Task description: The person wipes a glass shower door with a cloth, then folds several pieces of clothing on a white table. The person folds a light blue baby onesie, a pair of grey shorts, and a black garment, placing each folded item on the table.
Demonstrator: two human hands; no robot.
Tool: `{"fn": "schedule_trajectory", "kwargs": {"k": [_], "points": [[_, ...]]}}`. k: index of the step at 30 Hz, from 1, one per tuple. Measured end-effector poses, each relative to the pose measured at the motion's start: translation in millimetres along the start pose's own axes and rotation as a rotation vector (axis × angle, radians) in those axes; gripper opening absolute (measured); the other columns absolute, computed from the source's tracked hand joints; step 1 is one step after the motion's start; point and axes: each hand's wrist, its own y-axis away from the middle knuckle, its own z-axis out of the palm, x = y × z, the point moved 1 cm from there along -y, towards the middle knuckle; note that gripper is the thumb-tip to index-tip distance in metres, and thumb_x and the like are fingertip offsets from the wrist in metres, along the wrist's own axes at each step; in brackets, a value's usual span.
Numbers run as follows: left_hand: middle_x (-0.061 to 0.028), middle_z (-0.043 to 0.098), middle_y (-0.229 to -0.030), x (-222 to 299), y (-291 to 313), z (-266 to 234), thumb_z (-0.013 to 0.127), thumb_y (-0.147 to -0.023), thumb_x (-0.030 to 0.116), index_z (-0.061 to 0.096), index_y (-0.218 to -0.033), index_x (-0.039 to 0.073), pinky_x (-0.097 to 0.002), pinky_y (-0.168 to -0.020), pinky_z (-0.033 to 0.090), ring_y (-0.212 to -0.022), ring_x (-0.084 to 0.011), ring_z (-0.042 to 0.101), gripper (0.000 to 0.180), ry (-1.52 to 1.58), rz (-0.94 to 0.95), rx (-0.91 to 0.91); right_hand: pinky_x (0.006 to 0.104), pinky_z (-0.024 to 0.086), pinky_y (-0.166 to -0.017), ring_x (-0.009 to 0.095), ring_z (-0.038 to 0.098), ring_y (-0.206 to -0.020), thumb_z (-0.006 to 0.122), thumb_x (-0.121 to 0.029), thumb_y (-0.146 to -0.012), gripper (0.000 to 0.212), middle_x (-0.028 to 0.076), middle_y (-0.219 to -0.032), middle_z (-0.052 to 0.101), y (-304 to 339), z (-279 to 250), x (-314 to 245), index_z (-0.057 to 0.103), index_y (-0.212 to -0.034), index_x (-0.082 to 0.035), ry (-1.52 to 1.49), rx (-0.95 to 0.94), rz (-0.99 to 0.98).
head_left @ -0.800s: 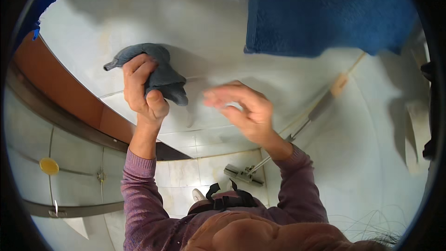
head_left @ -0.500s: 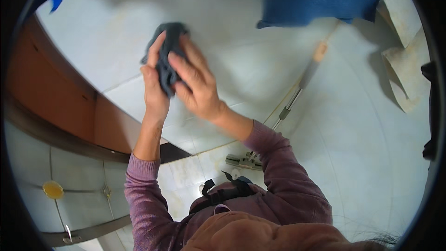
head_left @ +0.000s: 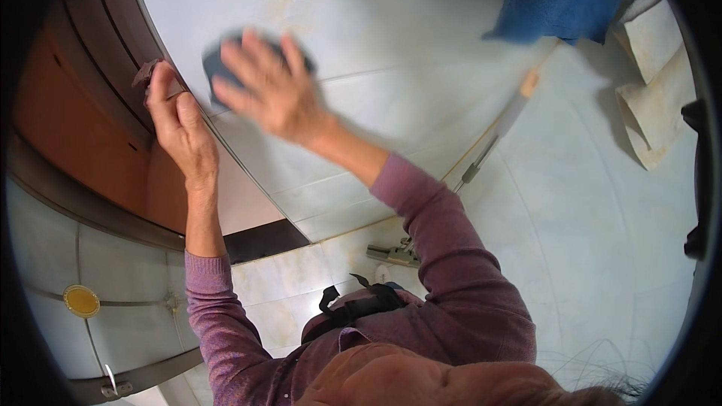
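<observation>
My right hand (head_left: 274, 90) is spread over a dark grey cloth (head_left: 213, 74), pressing it flat against the pale tiled wall (head_left: 361, 109). The cloth shows around the fingers, which are blurred by motion. Farther left, my left hand (head_left: 184, 124) is curled at the edge of the brown door frame (head_left: 120, 19), with the thumb bent toward me. Past its fingertips sits a small crumpled-looking maroon thing (head_left: 147, 74), which I cannot identify. Part of the left fingers is hidden behind the frame.
A flat mop (head_left: 481, 158) leans on the wall at the right, its head (head_left: 391, 254) near my feet. A blue cloth (head_left: 564, 0) hangs at the upper right, with a beige sheet (head_left: 650, 116) beyond it. A brown door (head_left: 83, 135) stands on the left.
Both hands were together on the bunched grey cloth. My left hand has let go and moved left to the door frame; my right hand now presses the cloth on the wall.
</observation>
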Motion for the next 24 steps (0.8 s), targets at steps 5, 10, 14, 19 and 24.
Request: {"fn": "schedule_trajectory", "kwargs": {"k": [5, 10, 14, 19, 24], "points": [[-0.0145, 0.05, -0.118, -38.4, 31.2, 10.0, 0.042, -0.092, 0.048, 0.036, -0.131, -0.003, -0.0307, -0.09, 0.037, -0.103, -0.0208, 0.049, 0.065, 0.069, -0.222, -0.115, 0.0518, 0.014, -0.108, 0.024, 0.041, -0.126, 0.057, -0.017, -0.08, 0.031, 0.005, -0.132, 0.049, 48.2, -7.1, -13.5, 0.059, -0.109, -0.027, -0.052, 0.049, -0.151], [-0.0151, 0.051, -0.116, -49.8, 35.6, 19.9, 0.043, -0.089, 0.056, 0.035, -0.13, -0.005, -0.0306, -0.091, 0.037, -0.104, -0.0217, 0.048, 0.074, 0.051, -0.198, -0.034, 0.0546, 0.027, -0.097, 0.028, 0.048, -0.118, 0.06, -0.026, -0.077, 0.029, 0.008, -0.127, 0.051, -30.5, -23.2, 62.1, 0.058, -0.106, -0.026, 0.101, 0.169, -0.141], [-0.0152, 0.05, -0.116, -51.2, 35.7, 19.6, 0.043, -0.088, 0.057, 0.036, -0.128, -0.008, -0.0299, -0.091, 0.036, -0.104, -0.0208, 0.048, 0.077, 0.044, -0.127, -0.022, 0.0545, 0.037, -0.091, 0.039, 0.046, -0.116, 0.063, -0.01, -0.076, 0.038, 0.023, -0.129, 0.045, -81.1, -40.0, 97.8, 0.056, -0.114, -0.015, 0.151, 0.409, -0.209], [-0.0158, 0.049, -0.118, -51.3, 35.5, 19.7, 0.046, -0.088, 0.055, 0.036, -0.128, -0.007, -0.0296, -0.09, 0.037, -0.104, -0.0209, 0.049, 0.075, 0.08, -0.118, -0.04, 0.049, 0.035, -0.094, 0.041, 0.044, -0.114, 0.054, -0.007, -0.079, 0.04, 0.026, -0.127, 0.043, -40.1, -58.8, 110.7, 0.052, -0.118, -0.003, 0.327, 0.433, 0.005], [-0.0172, 0.048, -0.12, -52.4, 36.4, 21.9, 0.048, -0.088, 0.052, 0.034, -0.13, -0.007, -0.0297, -0.09, 0.038, -0.105, -0.0222, 0.049, 0.074, 0.117, -0.142, -0.025, 0.0528, 0.033, -0.094, 0.045, 0.039, -0.118, 0.05, -0.005, -0.074, 0.052, 0.029, -0.137, 0.03, 75.5, -61.9, 92.1, 0.042, -0.125, -0.002, 0.361, 0.358, 0.372]]}}
